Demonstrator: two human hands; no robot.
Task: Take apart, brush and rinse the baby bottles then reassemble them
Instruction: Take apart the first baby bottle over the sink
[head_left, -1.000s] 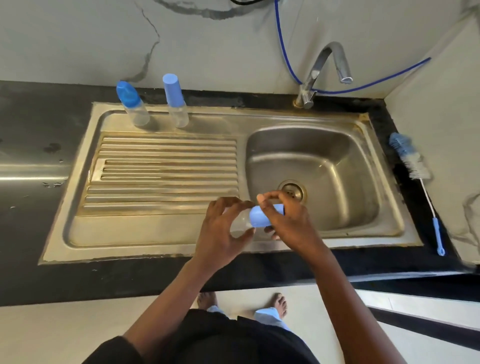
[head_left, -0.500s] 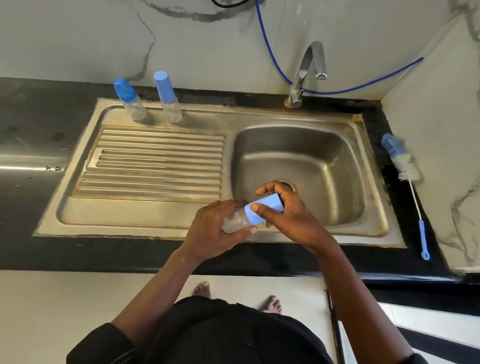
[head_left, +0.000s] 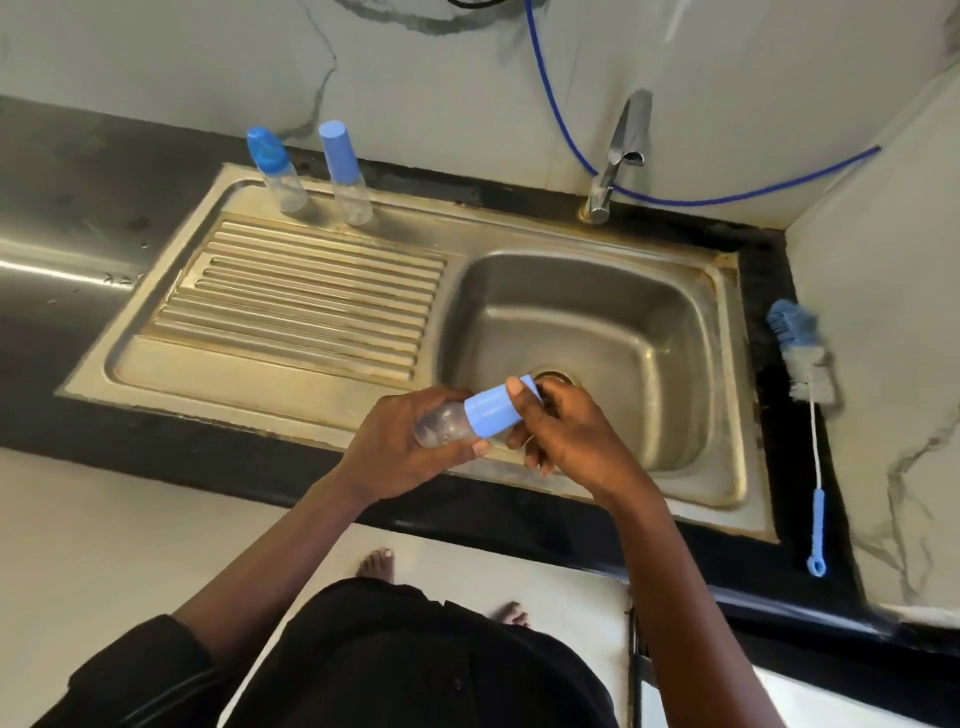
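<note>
Room over basin (head_left: 597, 322) (tap (head_left: 623, 135) behind)

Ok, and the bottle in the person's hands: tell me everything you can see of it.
The bottle is small, with a clear plastic-looking body and a tall light-blue cap fitted on. It lies almost on its side, cap end raised toward the right, over the front edge of the sink. The left hand wraps the clear body; the right hand grips the cap, thumb over its top side. The body looks empty; faint marks inside are too blurred to read.
</note>
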